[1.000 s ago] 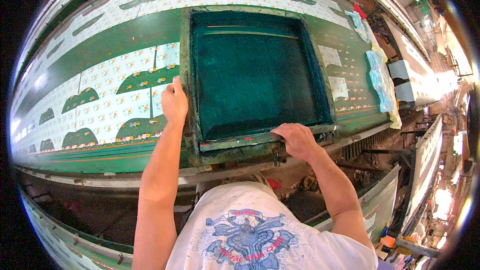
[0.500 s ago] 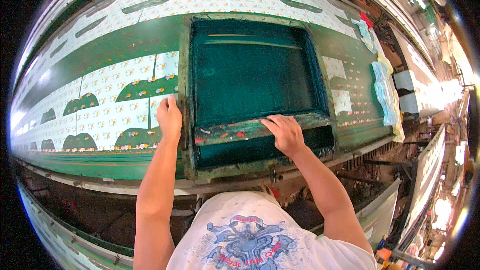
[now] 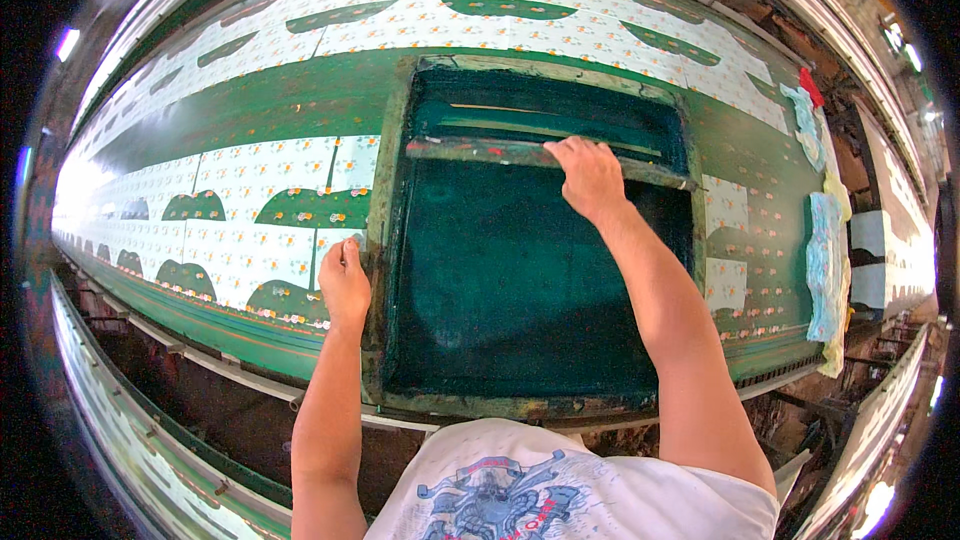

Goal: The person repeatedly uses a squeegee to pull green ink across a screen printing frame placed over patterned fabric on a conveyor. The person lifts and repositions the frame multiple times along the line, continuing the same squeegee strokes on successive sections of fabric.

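A screen-printing frame (image 3: 560, 406) with dark teal mesh (image 3: 520, 270) lies on a long green table. Across its far part stretches a squeegee (image 3: 480, 150), a long paint-stained bar. My right hand (image 3: 592, 178) is closed over the squeegee's top edge, right of its middle. My left hand (image 3: 345, 282) is curled, thumb uppermost, beside the frame's left side; what it grips, if anything, is hidden. White fabric pieces (image 3: 262, 162) with small orange flowers lie flat to the left, next to that hand.
More flowered fabric (image 3: 400, 25) runs along the table's far side. Small printed pieces (image 3: 726, 285) lie right of the frame. Crumpled light-blue cloth (image 3: 824, 265) and a red rag (image 3: 811, 88) rest at the right end. A metal rail (image 3: 235, 370) edges the near side.
My right hand has pushed the squeegee from the frame's near part to its far part. My left hand stays closed beside the frame's left side. The view has shifted somewhat.
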The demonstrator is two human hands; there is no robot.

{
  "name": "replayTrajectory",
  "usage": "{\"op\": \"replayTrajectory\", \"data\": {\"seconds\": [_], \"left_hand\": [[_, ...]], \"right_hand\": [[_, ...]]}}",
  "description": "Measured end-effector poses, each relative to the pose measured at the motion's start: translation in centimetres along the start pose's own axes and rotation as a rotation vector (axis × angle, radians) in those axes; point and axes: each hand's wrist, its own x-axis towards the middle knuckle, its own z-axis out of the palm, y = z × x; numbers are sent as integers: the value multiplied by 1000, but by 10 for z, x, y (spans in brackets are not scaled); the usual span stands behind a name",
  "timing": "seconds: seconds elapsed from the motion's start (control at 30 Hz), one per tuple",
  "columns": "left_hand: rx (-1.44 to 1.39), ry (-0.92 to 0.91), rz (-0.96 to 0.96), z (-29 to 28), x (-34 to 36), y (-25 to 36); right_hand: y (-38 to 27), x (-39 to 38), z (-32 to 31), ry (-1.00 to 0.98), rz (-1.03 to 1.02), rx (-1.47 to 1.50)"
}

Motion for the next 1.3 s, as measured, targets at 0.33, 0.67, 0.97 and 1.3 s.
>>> {"op": "replayTrajectory", "data": {"seconds": [0.33,0.67,0.97,1.3], "left_hand": [[77,47,-8,1,-2,-1],[189,152,126,4,-4,4],[187,127,117,1,-5,7],[99,84,80,2,5,-3]], "right_hand": [[-4,-22,2,12,-85,46],[33,58,-12,-92,64,121],[27,44,-18,-177,-5,88],[-52,-75,-47,-243,1,52]]}}
